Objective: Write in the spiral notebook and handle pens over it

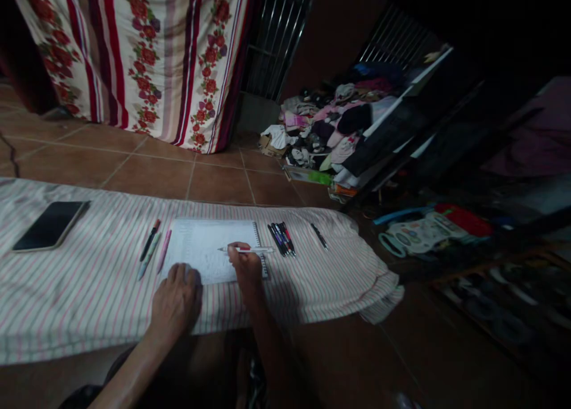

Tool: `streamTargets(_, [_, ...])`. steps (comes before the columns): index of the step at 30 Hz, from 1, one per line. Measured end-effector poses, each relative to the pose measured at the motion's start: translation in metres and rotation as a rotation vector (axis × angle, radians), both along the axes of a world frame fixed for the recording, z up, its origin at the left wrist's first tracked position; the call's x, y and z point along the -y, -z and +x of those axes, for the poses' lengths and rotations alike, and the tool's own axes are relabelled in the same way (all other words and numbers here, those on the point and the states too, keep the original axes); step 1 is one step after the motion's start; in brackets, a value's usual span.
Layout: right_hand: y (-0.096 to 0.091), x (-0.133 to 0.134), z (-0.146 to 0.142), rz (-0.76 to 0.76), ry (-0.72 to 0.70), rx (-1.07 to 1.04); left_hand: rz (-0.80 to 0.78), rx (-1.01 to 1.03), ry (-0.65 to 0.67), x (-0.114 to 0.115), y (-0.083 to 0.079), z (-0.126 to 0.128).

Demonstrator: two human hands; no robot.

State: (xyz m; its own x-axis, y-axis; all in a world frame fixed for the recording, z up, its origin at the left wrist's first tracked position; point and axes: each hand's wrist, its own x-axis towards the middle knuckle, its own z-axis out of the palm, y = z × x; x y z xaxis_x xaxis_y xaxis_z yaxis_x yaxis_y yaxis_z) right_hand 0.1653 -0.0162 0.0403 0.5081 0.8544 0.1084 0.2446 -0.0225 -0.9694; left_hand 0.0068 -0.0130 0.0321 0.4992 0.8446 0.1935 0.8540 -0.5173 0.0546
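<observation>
A spiral notebook [200, 248] lies on the striped cloth, its coil along the right side and faint marks on the page. My left hand [176, 296] rests palm down at the page's lower left corner, fingers slightly bent, with no object visible in it. Pinched in my right hand [247, 269] is a white and red pen [256, 249], held nearly level above the page, its tip pointing left. A pink pen [164, 251], a light green pen [149, 256] and a dark pen with an orange end [150, 241] lie left of the notebook.
Right of the notebook lie a bunch of several pens [282, 239] and a single black pen [319, 236]. A phone [51, 226] sits at the left on the striped cloth [107, 266]. Beyond are a floral curtain [143, 58], a clothes pile [325, 120] and tiled floor [218, 177].
</observation>
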Motion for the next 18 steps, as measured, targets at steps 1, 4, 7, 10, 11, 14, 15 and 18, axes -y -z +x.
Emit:
streamTargets(1, [-0.003, 0.001, 0.003, -0.006, 0.030, 0.009, -0.004, 0.007, 0.016, 0.001, 0.000, 0.002])
streamTargets(4, [-0.006, 0.005, 0.015, -0.028, 0.080, 0.006, -0.038, 0.023, 0.067, 0.002, 0.002, 0.007])
streamTargets(7, [-0.004, 0.013, 0.030, -0.052, 0.085, 0.003, -0.052, 0.018, 0.092, 0.001, 0.004, 0.008])
streamTargets(10, [0.001, 0.029, 0.055, -0.099, 0.081, 0.047, -0.044, -0.018, 0.098, 0.002, 0.004, 0.006])
streamTargets(11, [0.003, 0.036, 0.066, -0.123, 0.089, 0.075, -0.038, -0.027, 0.095, 0.002, 0.005, 0.006])
streamTargets(14, [0.010, 0.057, 0.111, -0.221, 0.135, 0.209, -0.031, -0.029, 0.081, 0.003, 0.007, 0.006])
streamTargets(15, [0.011, 0.063, 0.128, -0.264, 0.153, 0.273, -0.034, -0.024, 0.082, 0.003, 0.008, 0.007])
streamTargets(18, [0.010, 0.077, 0.180, -0.423, 0.219, 0.503, -0.038, -0.010, 0.083, 0.002, 0.011, 0.008])
